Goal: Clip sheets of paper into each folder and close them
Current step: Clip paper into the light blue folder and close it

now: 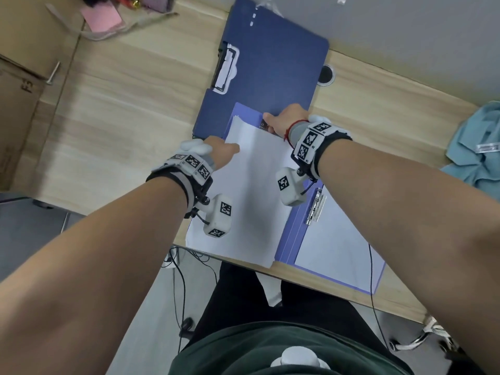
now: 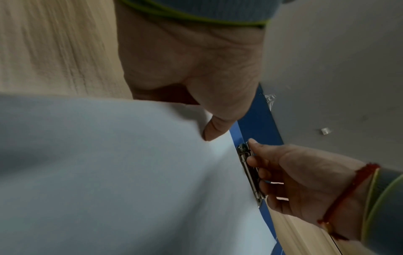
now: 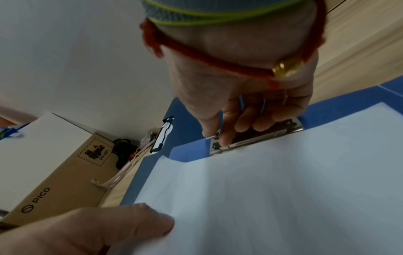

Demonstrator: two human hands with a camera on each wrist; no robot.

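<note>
A light blue folder (image 1: 289,239) lies open at the near table edge, overlapping a dark blue folder (image 1: 270,66) behind it. A stack of white sheets (image 1: 251,190) covers its left half. My left hand (image 1: 228,148) pinches the stack's left edge, thumb on top (image 2: 216,127). My right hand (image 1: 272,124) curls its fingers round the metal clip (image 3: 250,141) at the folder's far end, and the sheets' top edge sits right at that clip (image 2: 248,169). A second metal clip (image 1: 315,205) on the right half holds another white sheet.
The dark blue folder carries a black-and-white clip (image 1: 226,67) on its left edge. A cardboard box (image 1: 16,104) stands at the left, a teal cloth (image 1: 476,150) at the right, a round cable hole (image 1: 326,74) behind. A PICO box (image 3: 54,181) stands by the wall.
</note>
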